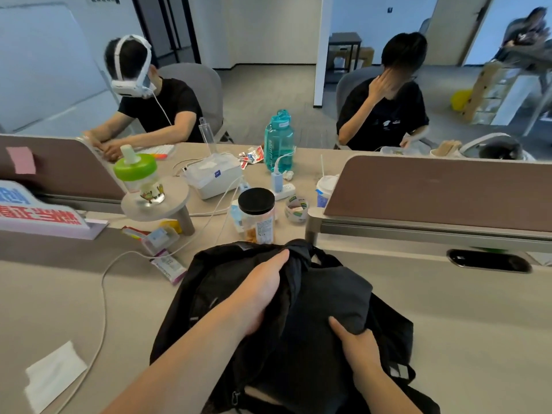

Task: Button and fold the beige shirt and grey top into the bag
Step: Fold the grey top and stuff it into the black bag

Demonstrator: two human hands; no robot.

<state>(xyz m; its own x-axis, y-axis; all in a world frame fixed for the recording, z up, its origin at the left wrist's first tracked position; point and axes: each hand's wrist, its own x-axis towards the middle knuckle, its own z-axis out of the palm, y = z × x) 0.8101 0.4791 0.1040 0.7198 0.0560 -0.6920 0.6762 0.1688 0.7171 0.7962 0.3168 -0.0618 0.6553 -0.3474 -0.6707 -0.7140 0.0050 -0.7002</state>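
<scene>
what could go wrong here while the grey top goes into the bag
1. The right hand grips the grey top only at its near edge, so the fold may slip open as it enters the bag, whose edge the left hand holds.
2. The jar stands just behind the bag; a forward push might knock it over.

bare left hand (260,297), bare left forearm (179,363), bare right hand (357,345), bare right forearm (385,392)

Black bag (209,288) lying open on desk (466,309); folded grey top (334,294) flat, half inside its mouth.
</scene>
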